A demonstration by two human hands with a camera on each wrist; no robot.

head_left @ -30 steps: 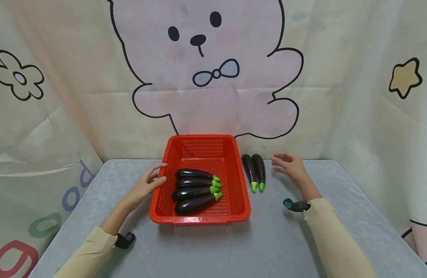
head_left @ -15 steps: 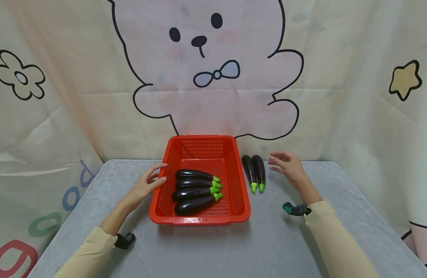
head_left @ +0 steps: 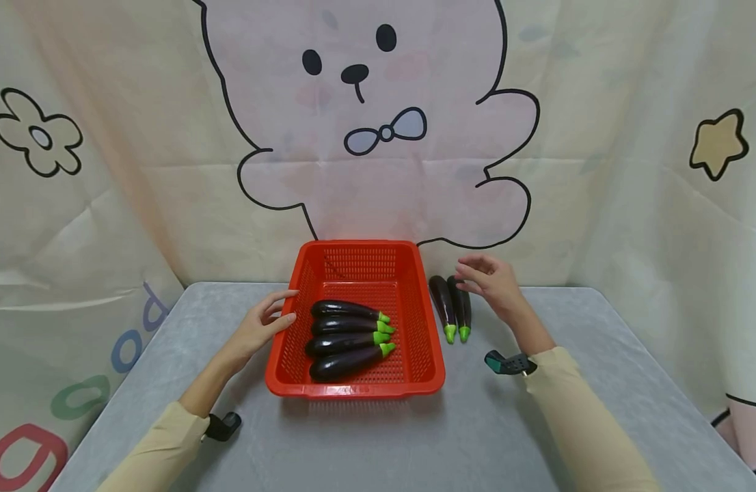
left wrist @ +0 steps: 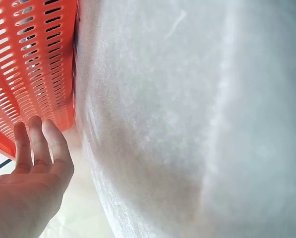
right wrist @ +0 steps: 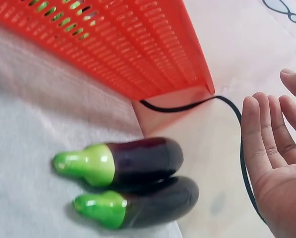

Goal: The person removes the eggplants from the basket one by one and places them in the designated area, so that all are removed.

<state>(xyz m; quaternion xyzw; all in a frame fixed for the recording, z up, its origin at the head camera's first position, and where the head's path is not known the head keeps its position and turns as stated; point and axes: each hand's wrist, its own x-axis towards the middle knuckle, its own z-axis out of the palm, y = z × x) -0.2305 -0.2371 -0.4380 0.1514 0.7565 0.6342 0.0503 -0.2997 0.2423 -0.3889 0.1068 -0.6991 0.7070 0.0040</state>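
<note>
Two eggplants [head_left: 443,305] are lying side by side right of centre in the head view, their green stems pointing toward the bottom of the frame; the close, parallel lie is probably limiting rolling. Just left of them, at the centre, the red basket [head_left: 353,391] is holding four more eggplants [head_left: 347,343], laid nearly parallel with stems pointing right, an order that seems to be saving room in the basket's upper and right parts.

The right hand [head_left: 495,287] is hovering by the far end of the pair, its fingers loosely bent and grasping nothing; the right wrist view is showing a gap to both eggplants. The left hand [head_left: 255,331] is resting at the basket's left rim, fingers relaxed and seemingly touching rather than clenching, presumably steadying it. Farther out, the grey desk [head_left: 366,444] is carrying everything, while a printed bear backdrop [head_left: 590,225] is filling the upper frame behind it.
</note>
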